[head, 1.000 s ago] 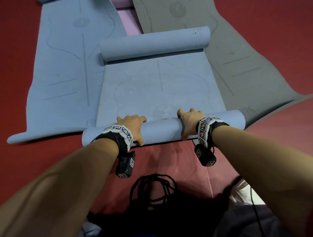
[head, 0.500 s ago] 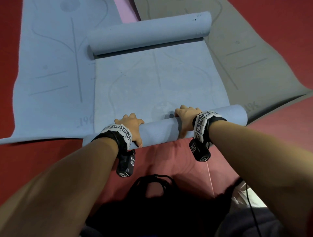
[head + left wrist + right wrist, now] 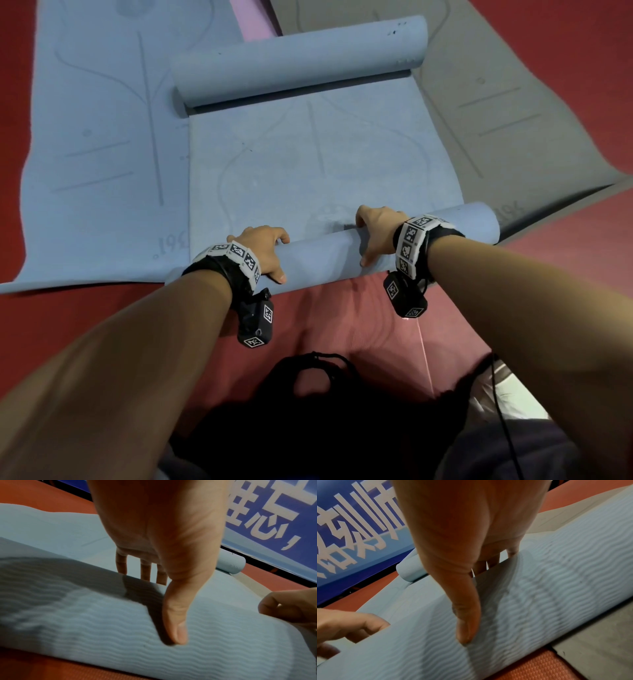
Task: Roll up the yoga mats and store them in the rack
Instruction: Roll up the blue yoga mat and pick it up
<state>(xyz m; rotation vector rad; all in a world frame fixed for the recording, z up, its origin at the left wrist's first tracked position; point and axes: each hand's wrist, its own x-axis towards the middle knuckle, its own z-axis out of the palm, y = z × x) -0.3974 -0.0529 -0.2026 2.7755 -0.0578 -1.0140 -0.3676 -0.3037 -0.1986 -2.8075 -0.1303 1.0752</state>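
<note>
Red flooring (image 3: 582, 41) runs under everything, and a blue banner (image 3: 283, 520) with white characters stands along the far side, seen from the wrist views. Four mats lie on that floor: a flat blue mat (image 3: 96, 144) at the left, a grey mat (image 3: 496, 113) at the right, a sliver of a pink mat (image 3: 255, 17) showing between them at the far edge, and across the middle the blue yoga mat (image 3: 318, 164) now being rolled. This one has two rolls, a far roll (image 3: 301, 61) at its far end and a near roll (image 3: 342, 255) at its near edge, with flat mat stretched between them.

Both forearms reach straight forward and down from the near edge of the picture, roughly parallel, each wrist wearing a white marker band with a black camera block slung beneath. The left hand (image 3: 263, 251) sits on the left part of the near roll, fingers (image 3: 145, 570) draped over the top and down its far side, thumb (image 3: 176, 618) pressed on the near face. The right hand (image 3: 376, 233) grips the right part of the near roll likewise, fingers hooked over the top and thumb (image 3: 467, 620) laid along the near side. Each hand is curled around the roll, not splayed flat.

A black tangle of cable (image 3: 318, 370) lies on the floor close to the person's body.
</note>
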